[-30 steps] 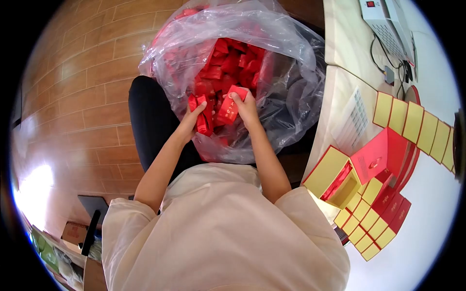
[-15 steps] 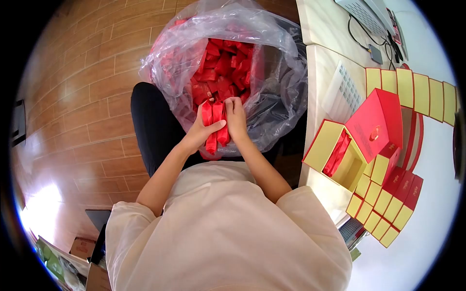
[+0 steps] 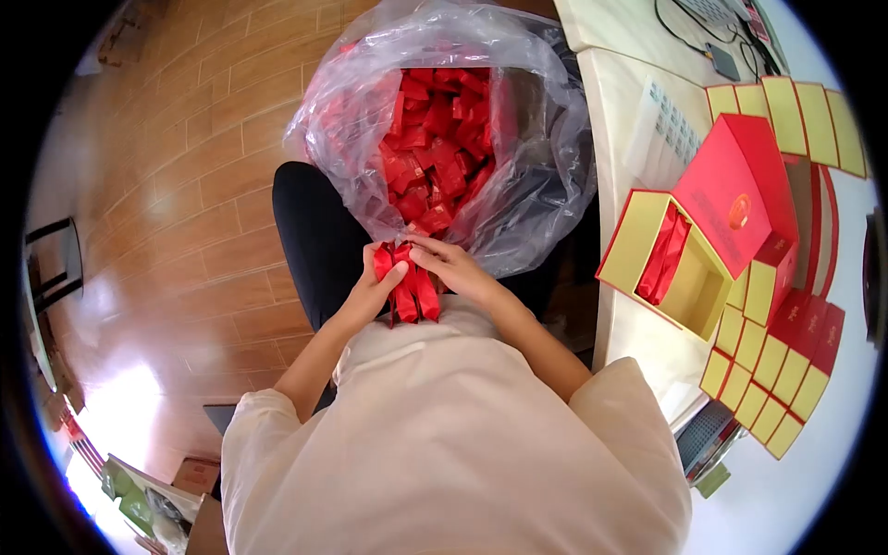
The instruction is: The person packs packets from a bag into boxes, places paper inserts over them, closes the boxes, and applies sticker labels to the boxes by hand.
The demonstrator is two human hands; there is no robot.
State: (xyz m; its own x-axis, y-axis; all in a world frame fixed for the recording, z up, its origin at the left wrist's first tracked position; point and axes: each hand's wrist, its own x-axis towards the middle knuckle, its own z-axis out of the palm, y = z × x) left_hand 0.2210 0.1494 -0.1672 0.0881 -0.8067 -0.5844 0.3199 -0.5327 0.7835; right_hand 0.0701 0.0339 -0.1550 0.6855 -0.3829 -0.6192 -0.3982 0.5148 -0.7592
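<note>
Several shiny red packets point(image 3: 413, 301) are bunched upright between my two hands, just in front of my shirt. My left hand point(image 3: 372, 279) wraps around them from the left, its thumb across the front. From the right, the fingers of my right hand point(image 3: 453, 266) close over the upper end of the bunch. Beyond my hands stands a clear plastic bag point(image 3: 347, 102), its mouth spread wide. Loose red packets point(image 3: 435, 153) of the same kind fill the bag. To the right, an open red and gold gift box point(image 3: 698, 282) holds red packets point(image 3: 664, 254) in its left compartment.
The cream-covered table point(image 3: 615, 120) runs along my right. On it lie a sheet of stickers point(image 3: 664, 134), stacked small gold and red boxes point(image 3: 772, 370), a row of gold boxes point(image 3: 791, 111) and a dark cable point(image 3: 680, 32). Tiled floor point(image 3: 203, 185) lies left.
Both hands have drawn the bunched packets away from the bag, closer to my body. The view has shifted, and the open gift box sits farther right in it.
</note>
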